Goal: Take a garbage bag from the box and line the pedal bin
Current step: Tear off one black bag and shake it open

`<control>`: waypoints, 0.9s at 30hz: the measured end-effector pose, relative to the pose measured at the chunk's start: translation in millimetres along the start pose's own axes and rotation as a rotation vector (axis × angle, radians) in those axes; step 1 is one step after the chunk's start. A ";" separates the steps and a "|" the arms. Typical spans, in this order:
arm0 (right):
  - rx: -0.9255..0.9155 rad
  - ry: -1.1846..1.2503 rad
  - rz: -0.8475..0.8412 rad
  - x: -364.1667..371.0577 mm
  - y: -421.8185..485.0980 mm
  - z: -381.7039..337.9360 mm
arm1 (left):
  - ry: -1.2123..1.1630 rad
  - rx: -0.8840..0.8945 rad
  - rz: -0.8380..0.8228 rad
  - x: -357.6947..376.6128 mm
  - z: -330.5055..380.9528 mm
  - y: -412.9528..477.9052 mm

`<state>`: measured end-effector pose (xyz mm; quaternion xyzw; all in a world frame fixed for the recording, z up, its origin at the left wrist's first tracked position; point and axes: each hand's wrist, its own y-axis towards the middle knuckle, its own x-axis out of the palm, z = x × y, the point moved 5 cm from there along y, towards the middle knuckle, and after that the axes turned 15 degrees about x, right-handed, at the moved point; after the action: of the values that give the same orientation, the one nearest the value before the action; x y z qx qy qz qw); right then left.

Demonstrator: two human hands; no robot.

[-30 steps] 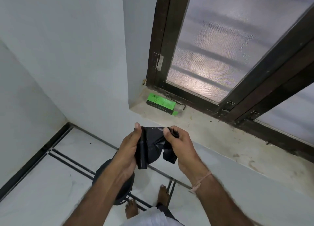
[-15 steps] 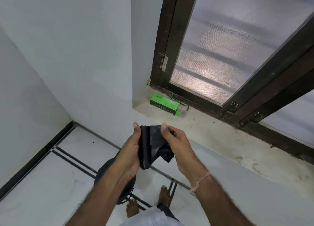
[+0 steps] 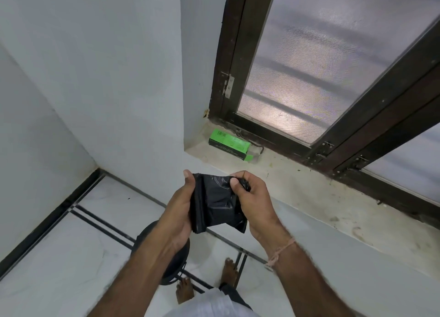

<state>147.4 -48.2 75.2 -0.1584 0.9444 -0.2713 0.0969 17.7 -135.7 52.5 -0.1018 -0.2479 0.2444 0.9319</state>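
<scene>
A folded black garbage bag (image 3: 215, 204) hangs between both hands at chest height. My left hand (image 3: 179, 209) grips its left folded edge, thumb on top. My right hand (image 3: 253, 200) pinches the bag's upper right corner. The green garbage bag box (image 3: 228, 144) lies on the window sill with one end flap open, beyond the hands. The black pedal bin (image 3: 176, 262) stands on the floor below, mostly hidden behind my left forearm, lid down.
The stone window sill (image 3: 309, 197) runs to the right under a dark-framed frosted window (image 3: 321, 66). White walls meet in a corner at the left. My bare feet (image 3: 184, 293) stand on the white tiled floor beside the bin.
The bag has been spread a little wider between my hands, and my right hand has shifted its pinch along the top edge. The view has turned slightly to the left.
</scene>
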 end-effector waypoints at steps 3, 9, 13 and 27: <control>0.018 0.024 -0.020 3.0 -1.0 -0.4 | -0.004 -0.009 -0.017 -0.5 0.4 0.1; 0.032 0.090 -0.173 9.3 -11.6 -7.2 | -0.007 -0.006 -0.020 -2.0 2.2 -0.8; 0.035 0.062 -0.143 8.8 -10.9 -3.7 | -0.006 -0.002 -0.009 -1.9 2.0 -2.0; -0.024 0.035 -0.131 13.9 -14.1 -5.8 | 0.032 0.053 -0.051 -2.0 1.7 -5.7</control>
<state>136.4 -61.7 86.3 -0.2163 0.9368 -0.2683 0.0603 17.6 -141.5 54.9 -0.0747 -0.2288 0.2254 0.9441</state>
